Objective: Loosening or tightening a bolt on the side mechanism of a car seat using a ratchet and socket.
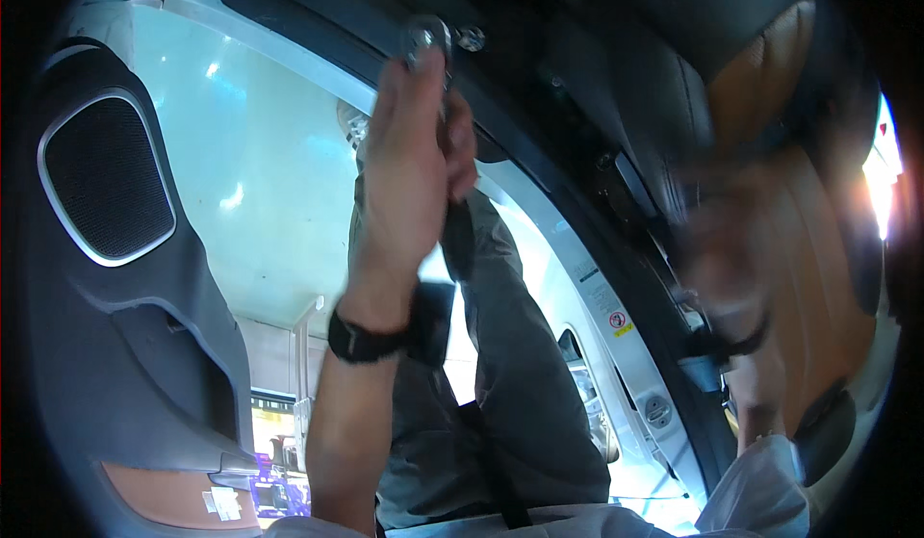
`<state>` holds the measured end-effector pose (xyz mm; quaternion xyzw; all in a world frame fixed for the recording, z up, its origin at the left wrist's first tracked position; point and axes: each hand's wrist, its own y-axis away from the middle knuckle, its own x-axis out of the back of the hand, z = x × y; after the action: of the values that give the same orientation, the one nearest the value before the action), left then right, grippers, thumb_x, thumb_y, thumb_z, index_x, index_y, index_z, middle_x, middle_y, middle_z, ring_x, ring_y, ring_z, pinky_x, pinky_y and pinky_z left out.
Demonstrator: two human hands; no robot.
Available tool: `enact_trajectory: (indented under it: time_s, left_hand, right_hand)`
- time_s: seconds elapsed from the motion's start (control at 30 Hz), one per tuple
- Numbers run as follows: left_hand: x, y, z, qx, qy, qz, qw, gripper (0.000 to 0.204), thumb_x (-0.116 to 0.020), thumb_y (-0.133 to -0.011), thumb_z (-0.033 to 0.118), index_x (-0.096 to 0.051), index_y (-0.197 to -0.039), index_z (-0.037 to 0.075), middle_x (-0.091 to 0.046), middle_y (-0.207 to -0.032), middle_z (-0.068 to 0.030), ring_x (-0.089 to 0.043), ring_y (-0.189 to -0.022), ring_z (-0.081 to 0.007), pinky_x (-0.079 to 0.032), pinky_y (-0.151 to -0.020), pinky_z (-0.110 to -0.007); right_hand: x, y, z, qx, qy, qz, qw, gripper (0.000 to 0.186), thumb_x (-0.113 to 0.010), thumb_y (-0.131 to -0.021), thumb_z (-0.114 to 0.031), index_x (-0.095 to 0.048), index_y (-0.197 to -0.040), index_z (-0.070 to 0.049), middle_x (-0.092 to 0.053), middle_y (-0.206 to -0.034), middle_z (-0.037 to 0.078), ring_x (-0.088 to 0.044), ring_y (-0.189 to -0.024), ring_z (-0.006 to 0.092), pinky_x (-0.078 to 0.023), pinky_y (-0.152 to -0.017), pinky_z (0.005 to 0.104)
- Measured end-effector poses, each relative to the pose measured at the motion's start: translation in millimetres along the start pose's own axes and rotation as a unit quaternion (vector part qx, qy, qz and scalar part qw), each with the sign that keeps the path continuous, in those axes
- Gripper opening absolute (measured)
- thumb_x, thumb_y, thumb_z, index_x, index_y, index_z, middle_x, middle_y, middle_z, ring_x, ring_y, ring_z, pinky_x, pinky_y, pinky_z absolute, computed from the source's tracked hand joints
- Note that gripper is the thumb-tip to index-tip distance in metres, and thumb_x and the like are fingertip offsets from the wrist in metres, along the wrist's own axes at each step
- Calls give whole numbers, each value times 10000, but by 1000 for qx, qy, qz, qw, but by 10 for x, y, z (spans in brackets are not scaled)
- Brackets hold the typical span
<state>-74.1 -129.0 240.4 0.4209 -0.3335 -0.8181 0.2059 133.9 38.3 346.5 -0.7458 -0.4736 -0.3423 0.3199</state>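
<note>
Door pocket [175, 376] dark inside; left hand [409, 153] wrapped round metal-ended tool [429, 34]; right hand [720, 254] blurred, grip can't tell.

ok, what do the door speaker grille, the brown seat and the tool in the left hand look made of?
Speaker grille: matte black mesh, metal or plastic; silver rim has a satin, metallic sheen, possibly coated plastic.
Brown seat: probably leather or leatherette, soft sheen, seam lines.
Tool in left hand: rounded end likely polished metal, given bright highlights; rest unclear.
</note>
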Motion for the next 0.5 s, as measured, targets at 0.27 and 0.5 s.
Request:
enact_trajectory:
  time_s: [0.27,0.5]
  left_hand:
    - [-373,-1322,531,-50,-213,22,976,357,-580,-992,366,-643,-983,14,-584,-656,-49,-574,-572,-147,-459,-512,-295]
    - [-97,-2371,-11,-155,-518,208,815,405,-508,-1018,369,-488,-1209,13,-676,-905,-226,-666,-859,-405,-506,-739,-497]
  right_hand:
    - [177,-1129,1357,101,221,-11,970,124,-696,-829,-134,-653,-851,-19,-674,-831,137,-649,-684,276,-501,-615,390]
    - [3,-1429,1624,72,254,-220,939,195,-664,-792,-151,-594,-666,-19,-629,-700,152,-610,-627,318,-459,-608,419]
